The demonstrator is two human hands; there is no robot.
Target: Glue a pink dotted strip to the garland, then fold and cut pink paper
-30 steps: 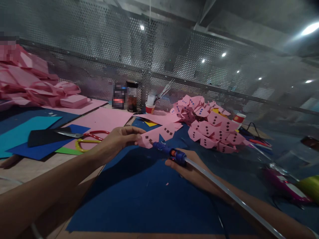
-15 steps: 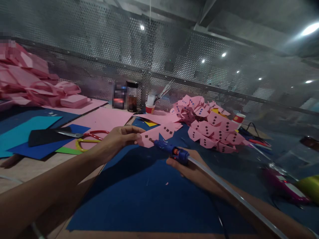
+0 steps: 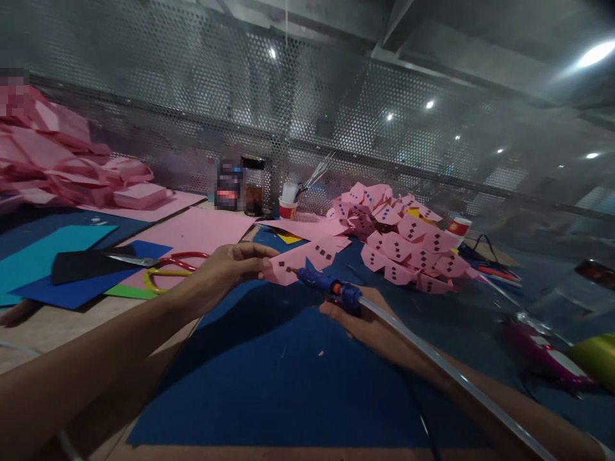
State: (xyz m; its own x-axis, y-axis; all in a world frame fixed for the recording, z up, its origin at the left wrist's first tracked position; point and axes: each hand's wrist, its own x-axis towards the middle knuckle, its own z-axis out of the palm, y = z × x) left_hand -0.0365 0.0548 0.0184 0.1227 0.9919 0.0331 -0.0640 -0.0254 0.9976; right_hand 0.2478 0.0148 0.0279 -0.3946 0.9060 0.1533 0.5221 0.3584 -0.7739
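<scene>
Between the thumb and fingers of my left hand [image 3: 243,261] is one end of a pink paper cutout [image 3: 300,259] with small dark squares on it. My right hand [image 3: 368,314] is wrapped round a blue hot glue gun [image 3: 329,288], a small red light showing on its side. Its nozzle tip points left and meets, or nearly meets, the cutout near its lower edge; I cannot tell whether they touch. A long clear glue stick [image 3: 442,365] runs out of the gun's rear along my right forearm. Both hands are above a dark blue sheet [image 3: 269,397].
Scissors [image 3: 158,262] with red and yellow handles lie on coloured sheets at left. Pink cutouts [image 3: 413,250] are heaped at back right, near paper cups [image 3: 288,209]. A larger pink pile [image 3: 62,153] stands far left. A magenta device [image 3: 548,355] lies at right.
Hardly anything differs. The whole view has shifted very slightly; both hands keep the same hold, and the nozzle stays at the cutout.
</scene>
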